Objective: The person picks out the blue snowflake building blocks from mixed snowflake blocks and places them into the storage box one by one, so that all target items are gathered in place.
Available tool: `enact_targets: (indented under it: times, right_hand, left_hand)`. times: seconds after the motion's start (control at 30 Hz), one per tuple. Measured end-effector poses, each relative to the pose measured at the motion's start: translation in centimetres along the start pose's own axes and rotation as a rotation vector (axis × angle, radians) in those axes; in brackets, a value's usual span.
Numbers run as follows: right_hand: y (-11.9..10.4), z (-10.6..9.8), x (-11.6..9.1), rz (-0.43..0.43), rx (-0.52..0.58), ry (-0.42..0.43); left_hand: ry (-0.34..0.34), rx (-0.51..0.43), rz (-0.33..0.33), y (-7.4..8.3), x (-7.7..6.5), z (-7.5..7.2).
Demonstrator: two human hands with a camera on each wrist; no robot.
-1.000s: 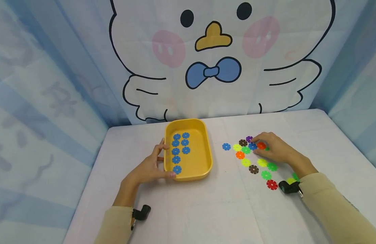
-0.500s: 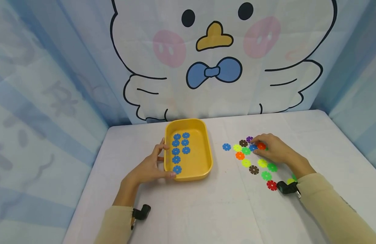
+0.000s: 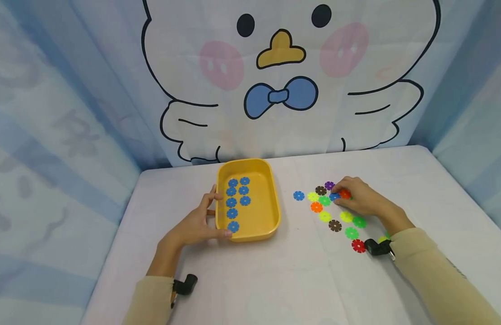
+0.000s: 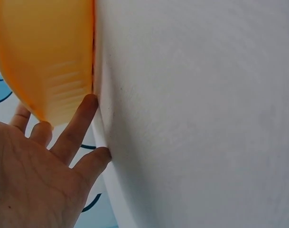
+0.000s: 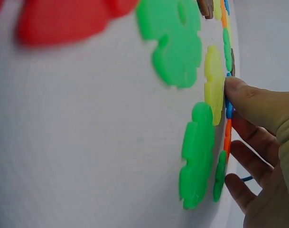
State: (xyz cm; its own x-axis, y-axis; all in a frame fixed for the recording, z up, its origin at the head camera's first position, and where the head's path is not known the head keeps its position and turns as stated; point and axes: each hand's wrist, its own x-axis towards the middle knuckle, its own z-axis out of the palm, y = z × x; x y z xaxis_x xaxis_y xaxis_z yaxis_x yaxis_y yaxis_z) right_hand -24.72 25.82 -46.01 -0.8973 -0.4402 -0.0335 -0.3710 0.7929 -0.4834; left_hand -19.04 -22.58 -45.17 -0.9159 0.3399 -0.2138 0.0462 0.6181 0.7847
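My left hand [image 3: 195, 225] grips the left side of a shallow yellow plastic tray [image 3: 264, 221], fingers along its left wall and thumb at its near left corner. Inside the tray lie several blue notched plastic snowflake discs [image 3: 231, 202] in two columns at the left. In the left wrist view, fingertips touch the outside of the tray [image 4: 44, 52]. To the right, my right hand [image 3: 362, 197] pinches a blue snowflake disc [image 3: 334, 197] between thumb and index finger, low over the table. In the right wrist view the thumb covers part of that blue disc [image 5: 229, 108].
Loose discs surround the right hand: purple [image 3: 329, 185], brown [image 3: 335, 225], orange [image 3: 317, 207], green [image 3: 351, 233], yellow [image 3: 346, 217] and red [image 3: 358, 246]. Another blue disc [image 3: 299, 196] lies apart, nearer the tray. A printed curtain [image 3: 283, 131] hangs behind the white table [image 3: 271, 284].
The right index fingertip has come closer to the thumb at the blue disc. The head view has shifted slightly; the left hand and tray keep their places.
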Motion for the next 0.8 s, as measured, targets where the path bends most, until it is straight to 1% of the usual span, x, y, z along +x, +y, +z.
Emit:
enact_targets:
  times: [0.2,0.27,0.43,0.7,0.8]
  right_hand:
    - [-0.2,0.1,0.3,0.038,0.007,-0.006]
    - [-0.3,0.1,0.3,0.043,0.027,-0.008]
    - [-0.2,0.2,0.0,0.048,0.035,-0.011]
    - [-0.4,0.1,-0.6,0.013,-0.018,-0.008]
    - [-0.6,0.1,-0.7,0.021,-0.038,-0.025]
  left_hand:
    - [-0.002,0.010,0.001,-0.1,-0.1,-0.2]
    - [-0.002,0.009,0.002,-0.1,-0.1,-0.2]
    - [-0.007,0.002,0.017,-0.1,0.0,-0.2]
    - [-0.004,0.014,0.000,0.2,0.0,-0.3]
    - [-0.007,0.000,0.003,0.1,-0.1,-0.2]
